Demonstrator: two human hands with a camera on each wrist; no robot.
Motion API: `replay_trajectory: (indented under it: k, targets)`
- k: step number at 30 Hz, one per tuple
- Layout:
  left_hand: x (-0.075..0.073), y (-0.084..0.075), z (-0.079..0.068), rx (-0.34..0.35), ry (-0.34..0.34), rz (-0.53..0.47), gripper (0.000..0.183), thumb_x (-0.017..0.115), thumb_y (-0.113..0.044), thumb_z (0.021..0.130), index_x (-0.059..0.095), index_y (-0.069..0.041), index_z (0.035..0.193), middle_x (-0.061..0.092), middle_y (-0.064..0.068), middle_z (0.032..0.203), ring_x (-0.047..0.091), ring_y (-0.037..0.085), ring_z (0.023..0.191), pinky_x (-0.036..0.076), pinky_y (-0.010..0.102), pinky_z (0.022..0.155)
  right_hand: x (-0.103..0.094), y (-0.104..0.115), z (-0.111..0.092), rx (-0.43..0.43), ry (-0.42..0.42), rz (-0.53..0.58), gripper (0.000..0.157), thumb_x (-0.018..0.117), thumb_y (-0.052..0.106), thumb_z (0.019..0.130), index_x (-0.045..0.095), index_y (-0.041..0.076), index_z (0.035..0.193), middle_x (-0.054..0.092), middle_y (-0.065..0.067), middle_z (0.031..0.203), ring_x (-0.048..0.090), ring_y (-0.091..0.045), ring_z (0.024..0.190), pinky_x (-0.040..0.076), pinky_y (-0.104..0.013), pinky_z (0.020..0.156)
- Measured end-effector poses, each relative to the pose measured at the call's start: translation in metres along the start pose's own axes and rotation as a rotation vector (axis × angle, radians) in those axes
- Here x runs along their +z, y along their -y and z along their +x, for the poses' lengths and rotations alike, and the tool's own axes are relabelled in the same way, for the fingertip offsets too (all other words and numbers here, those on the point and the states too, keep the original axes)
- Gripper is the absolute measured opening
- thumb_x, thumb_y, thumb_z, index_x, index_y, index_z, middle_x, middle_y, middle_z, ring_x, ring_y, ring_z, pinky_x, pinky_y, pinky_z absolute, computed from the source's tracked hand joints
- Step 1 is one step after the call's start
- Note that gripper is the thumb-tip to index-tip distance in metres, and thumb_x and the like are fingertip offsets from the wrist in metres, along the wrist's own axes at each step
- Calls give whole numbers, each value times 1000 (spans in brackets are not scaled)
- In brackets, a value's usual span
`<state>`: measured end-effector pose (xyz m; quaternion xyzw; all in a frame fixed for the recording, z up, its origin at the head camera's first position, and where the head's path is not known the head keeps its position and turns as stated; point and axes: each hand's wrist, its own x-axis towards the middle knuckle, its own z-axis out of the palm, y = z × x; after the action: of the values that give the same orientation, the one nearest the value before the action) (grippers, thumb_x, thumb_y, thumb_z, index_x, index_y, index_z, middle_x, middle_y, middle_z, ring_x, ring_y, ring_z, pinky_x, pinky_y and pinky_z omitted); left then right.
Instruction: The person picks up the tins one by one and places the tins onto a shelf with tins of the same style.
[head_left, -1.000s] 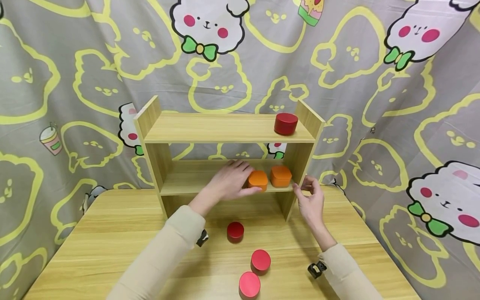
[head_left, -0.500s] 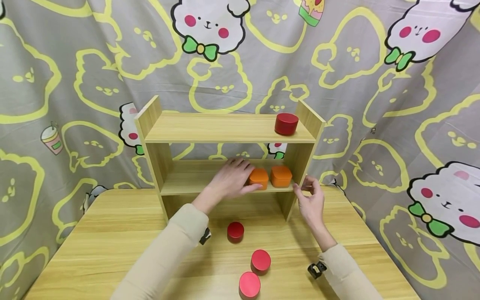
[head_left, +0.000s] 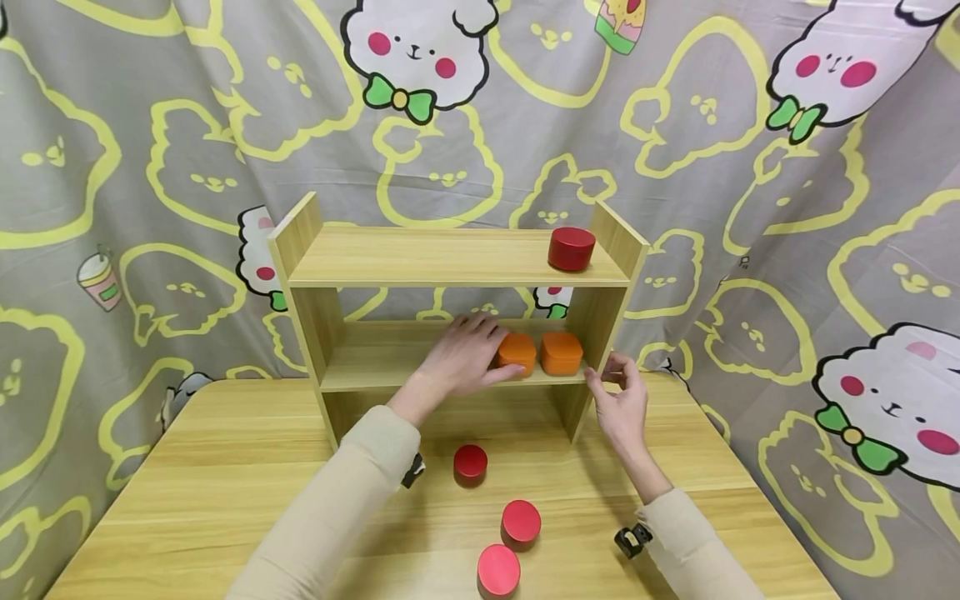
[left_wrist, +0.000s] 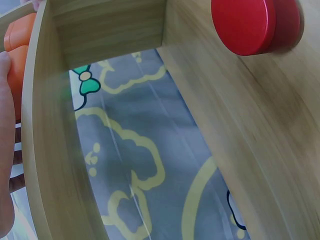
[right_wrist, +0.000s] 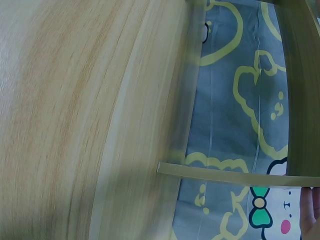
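Observation:
On the middle board of a small wooden shelf (head_left: 459, 281), two orange rounded-square boxes stand side by side near the right panel. My left hand (head_left: 467, 354) grips the left orange box (head_left: 517, 354), thumb across its front and fingers at its far left side. The right orange box (head_left: 561, 353) stands a small gap away from it. My right hand (head_left: 621, 400) holds the shelf's right side panel, thumb at the front edge and fingers on the outside. In the left wrist view, the left hand (left_wrist: 6, 150) shows only at the edge, beside the orange boxes.
A dark red round tin (head_left: 572, 249) sits on the top board at the right. In front of the shelf, a dark red tin (head_left: 470, 465) and two brighter red tins stand on the wooden table (head_left: 225, 467). A patterned curtain (head_left: 442, 158) hangs behind.
The left orange box has shifted slightly back, away from the board's front edge, with my left hand moving along. My right hand stays at the side panel.

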<state>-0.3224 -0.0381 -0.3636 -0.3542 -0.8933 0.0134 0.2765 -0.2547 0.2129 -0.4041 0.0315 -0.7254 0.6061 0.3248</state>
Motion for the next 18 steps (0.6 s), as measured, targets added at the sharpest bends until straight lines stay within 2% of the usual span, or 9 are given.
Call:
replay_trajectory:
  k: [10,18]
  targets:
    - [-1,1,-8,-34,-34,-14,82,55,-77,94,61,-13,145,65,11,143,62,33,134,55,52,107,0,0,0,2,-1,1,28,69,-11,91,60,-16,117,56,-2,96,61,-6,84,50,-9,60]
    - [-12,2,-29,-6,-76,63,86,56,-78,93,59,-11,147,67,10,144,65,31,131,56,47,107,0,2,-2,15,3,-4,28,69,-11,91,59,-16,117,54,-4,98,60,-5,85,50,-8,61]
